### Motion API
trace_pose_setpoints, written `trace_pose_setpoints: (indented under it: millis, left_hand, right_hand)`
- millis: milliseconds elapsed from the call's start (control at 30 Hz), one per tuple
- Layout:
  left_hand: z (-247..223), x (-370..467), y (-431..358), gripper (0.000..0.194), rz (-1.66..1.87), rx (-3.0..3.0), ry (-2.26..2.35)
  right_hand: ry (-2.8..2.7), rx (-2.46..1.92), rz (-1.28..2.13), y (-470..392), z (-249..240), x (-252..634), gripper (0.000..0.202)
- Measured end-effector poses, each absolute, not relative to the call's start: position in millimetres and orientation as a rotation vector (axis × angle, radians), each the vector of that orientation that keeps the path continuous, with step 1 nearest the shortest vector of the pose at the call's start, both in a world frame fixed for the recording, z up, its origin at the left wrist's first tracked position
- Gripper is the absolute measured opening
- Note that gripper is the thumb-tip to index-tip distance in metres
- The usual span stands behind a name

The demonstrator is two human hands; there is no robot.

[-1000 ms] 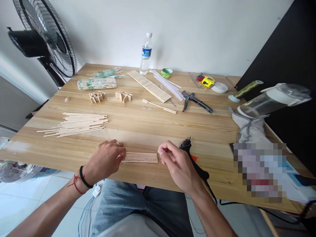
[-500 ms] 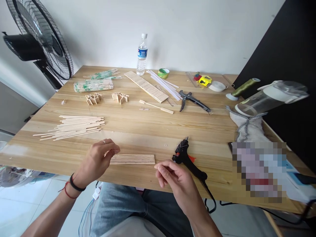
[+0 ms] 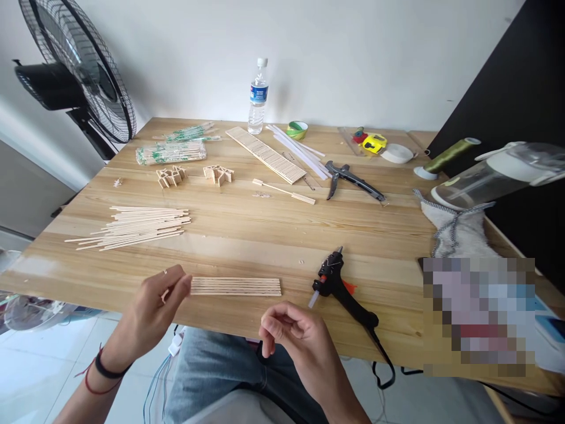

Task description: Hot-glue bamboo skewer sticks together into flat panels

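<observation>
A flat row of several wooden sticks (image 3: 236, 287) lies side by side near the table's front edge. At its left end is my left hand (image 3: 161, 303), thumb and fingers pressed together; the fingertips cover that end, so I cannot tell whether they grip or only touch it. My right hand (image 3: 298, 337) hovers in front of the table edge, below the row's right end. Its fingers are curled in against the thumb, with nothing visible in them. The black hot glue gun (image 3: 338, 285) rests right of the row, a clear glue stick poking out of its back.
Loose sticks (image 3: 141, 227) lie at left, with two small stick assemblies (image 3: 218, 174) behind. Farther back are wrapped sticks (image 3: 172, 152), a stick panel (image 3: 265, 154), a water bottle (image 3: 258, 100) and a multi-tool hammer (image 3: 353, 181). A clear jug (image 3: 481, 179) lies at right; a fan (image 3: 79, 70) stands left.
My left hand has moved left along the row toward its end. My right hand has drawn back toward me, away from the row's right end. The view has shifted slightly.
</observation>
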State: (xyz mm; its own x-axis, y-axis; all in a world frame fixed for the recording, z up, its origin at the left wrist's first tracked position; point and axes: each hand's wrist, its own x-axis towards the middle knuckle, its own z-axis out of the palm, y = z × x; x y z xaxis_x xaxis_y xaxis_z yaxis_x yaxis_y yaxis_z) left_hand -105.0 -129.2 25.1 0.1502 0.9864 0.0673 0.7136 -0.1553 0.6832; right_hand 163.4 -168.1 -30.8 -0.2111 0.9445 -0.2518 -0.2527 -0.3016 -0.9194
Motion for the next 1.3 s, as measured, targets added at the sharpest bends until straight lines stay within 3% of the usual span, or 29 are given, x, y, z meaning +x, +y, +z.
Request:
trace_pose_setpoints:
  millis: [367, 633, 767, 900, 1300]
  left_hand:
    - [-11.6, -87.4, -178.4, 0.018, 0.865, 1.629, 1.360]
    - [-2.9, -55.5, -174.0, 0.025, 0.995, 1.498, 1.208]
    - [-2.3, -52.3, -174.7, 0.026, 0.985, 1.438, 1.165]
    - [-0.9, -55.7, -176.5, 0.013, 0.936, 1.418, 1.034]
    - [7.3, -60.0, -173.7, 0.011, 0.834, 1.370, 0.913]
  right_hand:
    - [-1.154, -1.063, 1.669, -172.9, -23.1, 143.2, 0.032]
    - [-1.298, -1.002, 1.518, -180.0, -20.8, 141.2, 0.023]
    - [-1.415, -1.002, 1.291, -178.9, -18.5, 144.2, 0.017]
    - [-1.567, -1.004, 0.958, -177.0, -15.0, 147.9, 0.018]
    - [-1.783, -0.917, 0.625, -174.8, -23.8, 152.7, 0.021]
